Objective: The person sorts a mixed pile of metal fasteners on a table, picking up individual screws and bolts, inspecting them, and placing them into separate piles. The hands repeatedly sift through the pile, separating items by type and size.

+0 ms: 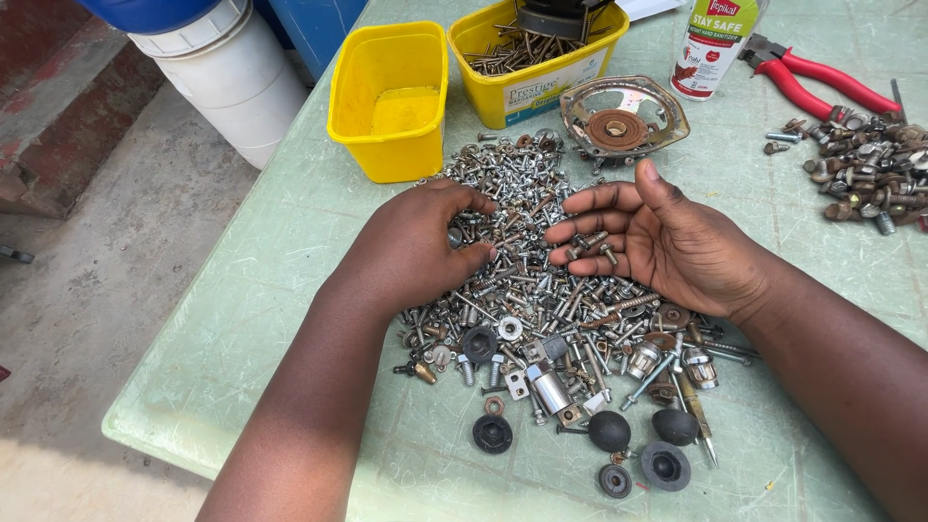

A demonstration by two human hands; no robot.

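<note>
Head view looks down on a pile of screws and bolts [527,280] spread across the middle of a pale green surface [290,290]. It is a loose heap of mostly silvery hardware, with some rusty brown pieces, washers, a few small metal cylinders and springs mixed in.

Both hands rest on the pile's upper part. The left hand [416,246] lies palm down, its fingers curled onto the screws with the thumb close under them, so it seems to be pinching or raking small pieces; whether anything is truly held between the fingers cannot be told. The right hand [657,242] is turned palm up and cupped, fingers loosely bent, with a couple of brownish screws [592,246] lying on the fingers, held like a small tray for picked pieces.

At the pile's near edge lie several black rubber caps and discs [638,445]. Just beyond the pile stands an empty yellow tub [387,97], and beside it a second yellow tub [532,68] holding dark nails or screws. A round rusty metal plate [619,121] lies near the right hand's fingertips. Farther right are a white bottle [710,48], red-handled pliers [822,82] and a separate heap of rusty nuts and bolts [870,174]. A white bucket [232,77] stands off the surface, on the floor.
</note>
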